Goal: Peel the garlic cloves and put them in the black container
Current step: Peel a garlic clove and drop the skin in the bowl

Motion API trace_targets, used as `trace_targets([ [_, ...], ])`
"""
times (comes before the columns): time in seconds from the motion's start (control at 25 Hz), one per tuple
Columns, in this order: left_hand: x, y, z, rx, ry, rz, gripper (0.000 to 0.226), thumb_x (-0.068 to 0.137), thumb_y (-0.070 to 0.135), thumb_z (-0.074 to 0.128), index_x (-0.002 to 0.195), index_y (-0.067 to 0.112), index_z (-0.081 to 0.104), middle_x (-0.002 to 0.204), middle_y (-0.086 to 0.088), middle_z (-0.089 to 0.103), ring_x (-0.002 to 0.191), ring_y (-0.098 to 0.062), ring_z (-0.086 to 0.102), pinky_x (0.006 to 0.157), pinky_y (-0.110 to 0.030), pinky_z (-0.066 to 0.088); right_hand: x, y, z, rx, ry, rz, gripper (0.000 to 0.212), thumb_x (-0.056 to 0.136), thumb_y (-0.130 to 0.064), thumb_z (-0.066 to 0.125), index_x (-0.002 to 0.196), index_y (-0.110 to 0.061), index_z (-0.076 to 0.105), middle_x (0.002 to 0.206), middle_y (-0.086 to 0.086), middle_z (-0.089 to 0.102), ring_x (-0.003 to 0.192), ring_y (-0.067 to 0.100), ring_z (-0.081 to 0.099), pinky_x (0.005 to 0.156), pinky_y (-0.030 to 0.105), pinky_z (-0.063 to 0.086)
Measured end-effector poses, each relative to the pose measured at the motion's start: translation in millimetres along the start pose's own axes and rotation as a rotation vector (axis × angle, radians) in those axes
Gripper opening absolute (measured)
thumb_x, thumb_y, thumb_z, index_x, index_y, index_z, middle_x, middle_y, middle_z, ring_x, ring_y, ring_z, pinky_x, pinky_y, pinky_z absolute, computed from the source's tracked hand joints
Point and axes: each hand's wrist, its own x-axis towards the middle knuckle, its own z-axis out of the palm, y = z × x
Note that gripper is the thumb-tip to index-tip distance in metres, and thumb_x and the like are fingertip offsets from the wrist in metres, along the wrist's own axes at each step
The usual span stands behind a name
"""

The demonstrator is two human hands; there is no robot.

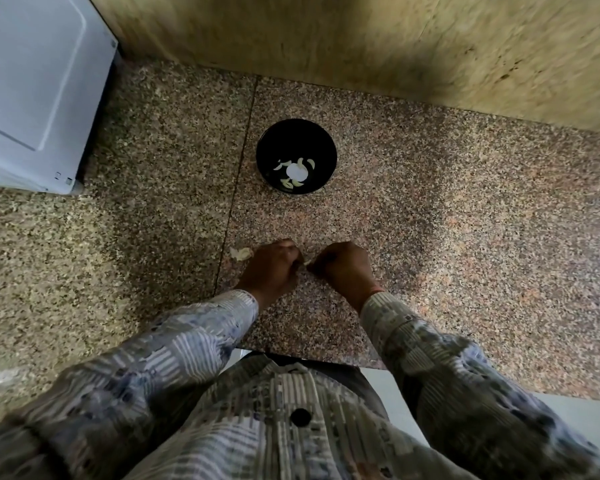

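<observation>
container [271, 140] on counter [465, 220], behind hands | cloves [293, 183] in container | skins [241, 253] left of left hand [272, 268]

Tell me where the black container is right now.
In the head view, the black container stands mid-frame on the counter, straight beyond the left hand and right hand pinching a clove, apart from both; the white appliance is to its left.

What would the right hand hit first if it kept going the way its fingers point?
Probably the garlic clove it pinches together with the left hand, then that hand itself. The right hand seems to point leftward, though its fingers are blurred.
</observation>
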Motion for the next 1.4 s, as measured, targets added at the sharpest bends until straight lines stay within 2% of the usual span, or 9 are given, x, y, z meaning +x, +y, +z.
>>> trace_targets([
  [0.16, 0, -1, 2, -0.005, 0.010, -0.020, 0.011, 0.080, 0.009, 0.068, 0.089, 0.012, 0.075, 0.090, -0.005, 0.068, 0.083, -0.029, 0.067, 0.074, -0.034, 0.053, -9, 3, 4, 0.126, 0.064, 0.015, 0.018, 0.080, -0.050, 0.080, 0.081, -0.033, 0.074, 0.078, -0.012, 0.073, 0.075, 0.011, 0.070, 0.072, 0.031, 0.061],
  [0.32, 8, 2, -5, -0.192, -0.006, -0.207, 0.011, 0.089, 0.016, 0.076, 0.099, 0.015, 0.081, 0.098, -0.002, 0.076, 0.090, -0.017, 0.069, 0.081, -0.026, 0.051, -25, 4, 11, 0.222, 0.128, -0.081, 0.006, 0.091, -0.039, 0.074, 0.093, -0.033, 0.074, 0.085, -0.012, 0.073, 0.077, 0.012, 0.069, 0.074, 0.038, 0.061],
  [0.4, 7, 4, -11, -0.305, -0.048, -0.296, 0.014, 0.092, 0.020, 0.075, 0.105, 0.018, 0.080, 0.100, 0.004, 0.077, 0.091, -0.010, 0.069, 0.084, -0.023, 0.051, -29, 9, 10, 0.330, 0.111, -0.139, 0.015, 0.091, -0.037, 0.076, 0.106, -0.037, 0.075, 0.096, -0.013, 0.077, 0.083, 0.010, 0.072, 0.076, 0.037, 0.062],
  [0.6, -11, 26, -14, -0.369, -0.019, -0.369, 0.009, 0.098, 0.021, 0.066, 0.093, 0.023, 0.074, 0.078, 0.008, 0.068, 0.069, -0.007, 0.062, 0.060, -0.024, 0.043, -39, 7, -12, 0.786, -0.071, -0.148, 0.017, 0.088, -0.006, 0.078, 0.105, -0.008, 0.079, 0.093, 0.008, 0.079, 0.081, 0.017, 0.073, 0.076, 0.033, 0.060],
  [0.72, -16, 46, -17, -0.868, 0.063, -0.588, 0.017, 0.104, 0.022, 0.058, 0.094, 0.017, 0.071, 0.074, 0.000, 0.069, 0.065, -0.015, 0.063, 0.059, -0.031, 0.053, -49, 6, -28, 1.198, -0.275, -0.044, 0.020, 0.095, -0.001, 0.067, 0.114, 0.003, 0.072, 0.098, 0.015, 0.077, 0.085, 0.020, 0.073, 0.084, 0.036, 0.060],
  [0.96, -16, 76, -30, -1.224, 0.095, -0.579, 0.020, 0.108, 0.022, 0.051, 0.099, 0.016, 0.069, 0.082, -0.001, 0.069, 0.071, -0.009, 0.064, 0.064, -0.028, 0.054, -57, 11, -37, 1.641, -0.513, 0.112, 0.016, 0.102, -0.004, 0.055, 0.104, -0.011, 0.070, 0.090, 0.004, 0.072, 0.081, 0.014, 0.071, 0.086, 0.034, 0.058],
  [1.12, -19, 76, -26, -0.900, 0.143, -0.497, 0.022, 0.102, 0.035, 0.056, 0.095, 0.018, 0.068, 0.084, -0.007, 0.073, 0.074, -0.016, 0.067, 0.070, -0.043, 0.060, -63, 10, -40, 1.690, -0.555, 0.115, 0.011, 0.102, -0.011, 0.058, 0.103, -0.015, 0.069, 0.088, 0.002, 0.071, 0.078, 0.012, 0.069, 0.077, 0.030, 0.057],
  [1.24, -24, 75, -25, -0.605, 0.138, -0.388, 0.018, 0.104, 0.032, 0.057, 0.091, 0.023, 0.066, 0.077, 0.002, 0.071, 0.068, -0.016, 0.069, 0.064, -0.040, 0.059, -68, 6, -42, 1.700, -0.559, 0.152, 0.011, 0.102, -0.013, 0.058, 0.097, -0.016, 0.067, 0.084, -0.001, 0.067, 0.074, 0.010, 0.065, 0.065, 0.028, 0.058],
  [1.4, -28, 69, -16, -0.902, 0.138, -0.644, 0.016, 0.102, 0.024, 0.062, 0.089, 0.020, 0.069, 0.078, -0.001, 0.074, 0.068, -0.018, 0.071, 0.061, -0.036, 0.060, -65, 3, -32, 1.672, -0.489, 0.241, 0.011, 0.102, -0.013, 0.059, 0.110, -0.015, 0.065, 0.082, -0.003, 0.060, 0.070, 0.008, 0.058, 0.062, 0.025, 0.057],
])
